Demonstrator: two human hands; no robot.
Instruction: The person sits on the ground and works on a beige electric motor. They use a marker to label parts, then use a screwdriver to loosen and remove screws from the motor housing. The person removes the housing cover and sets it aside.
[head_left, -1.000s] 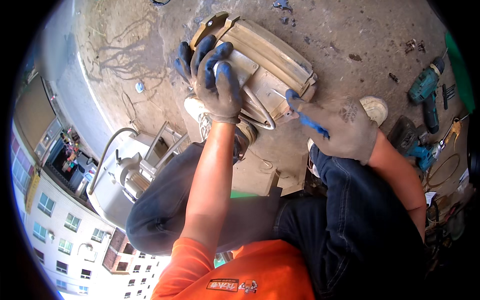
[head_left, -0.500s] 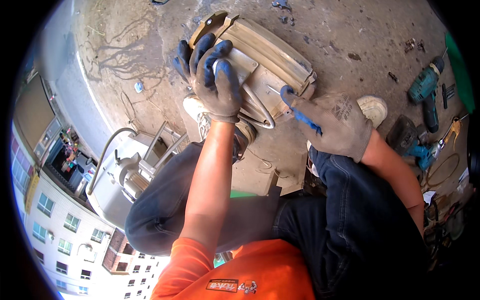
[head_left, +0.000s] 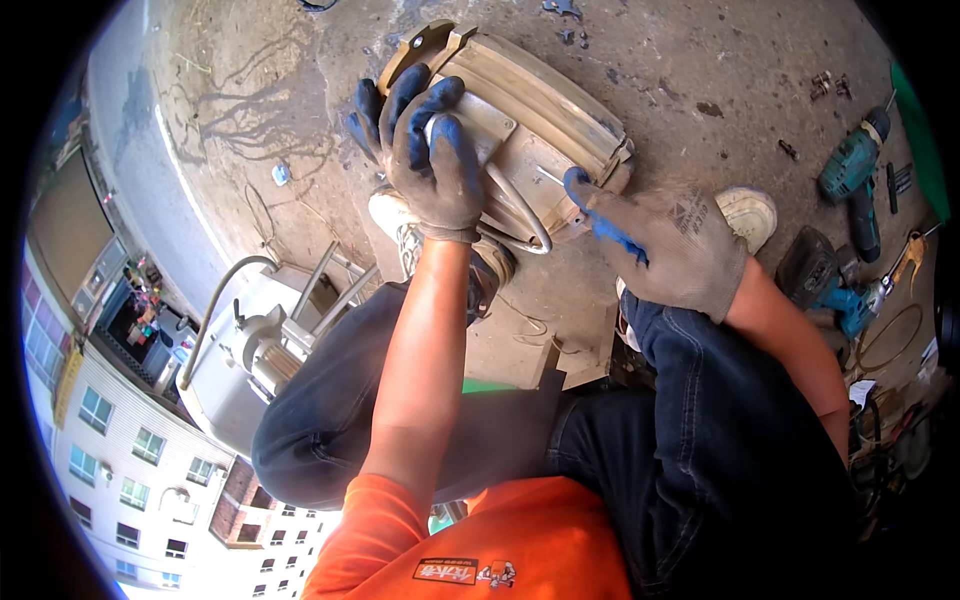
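Observation:
A dusty, ribbed metal motor [head_left: 545, 95] lies tilted on the ground between my feet. My left hand [head_left: 425, 160], in a grey glove with blue fingertips, curls over the box-like metal part [head_left: 487, 128] on the motor's side and holds it. A grey cable [head_left: 520, 205] loops out beside that hand. My right hand [head_left: 665, 240], gloved alike, is closed with its index finger stretched forward. From its fingertips a thin metal rod [head_left: 549, 175] points at the motor's lower end; its other end is hidden in the glove.
At the right lie a teal cordless drill [head_left: 850, 170], a second blue power tool [head_left: 848, 300] and a pair of pliers [head_left: 908, 262]. A white machine with a small motor [head_left: 268, 360] stands at my left. Cardboard [head_left: 500, 350] lies beneath my legs.
The view has shifted very slightly. Both hands keep nearly the same places on and beside the motor.

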